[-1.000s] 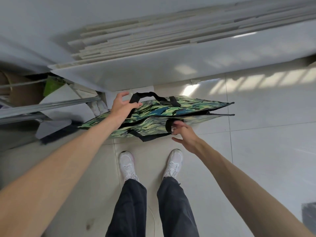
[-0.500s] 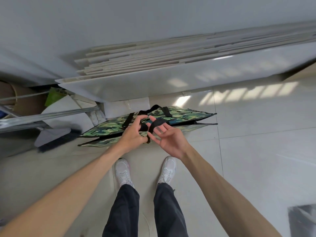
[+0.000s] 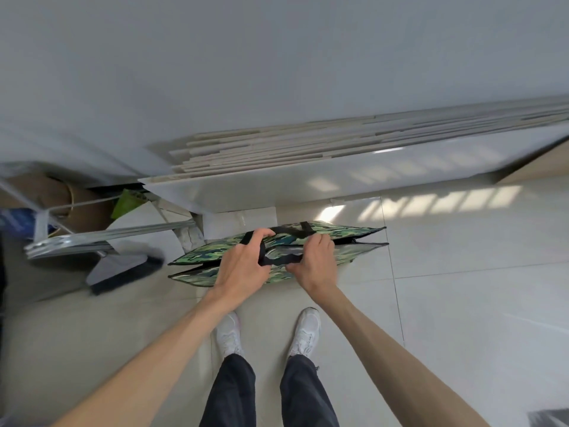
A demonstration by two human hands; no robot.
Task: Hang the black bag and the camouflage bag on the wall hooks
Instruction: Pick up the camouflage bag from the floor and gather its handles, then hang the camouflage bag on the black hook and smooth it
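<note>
Both hands busy with the camouflage bag [image 3: 345,241], held up above the floor [image 3: 462,303] in front of the two white shoes [image 3: 229,332]. Left hand [image 3: 243,263] closed on one black strap [image 3: 264,257], fingers [image 3: 261,234] curled over the far edge of the bag. Right hand [image 3: 317,260] closed too, its fingers tucked over the top by the second strap and its thumb pressing the loop from the near side. Black strap loop stretched flat in the gap from left fingers to right fingers. Step in hand, most likely: bringing the two straps together so the bag can hang. Next move probably calls for lifting the bag up high and slipping the strap loops over a hook, with both straps kept side by side so none slips off. No wall hooks to be seen here, and no black bag either. Bag shiny and slick, like woven plastic, green and dark blotches, thin and flat, long like a folded sheet, open a little along the top. Straps dull, soft, flat webbing. Beyond the fingers, a stack of flat pale boards [image 3: 308,149] leaning at the wall, smooth and hard. Off to the left of the left fingers, a dark-bristled brush [image 3: 123,272] and metal bars [image 3: 107,238]. Floor tiles glossy and pale.
</note>
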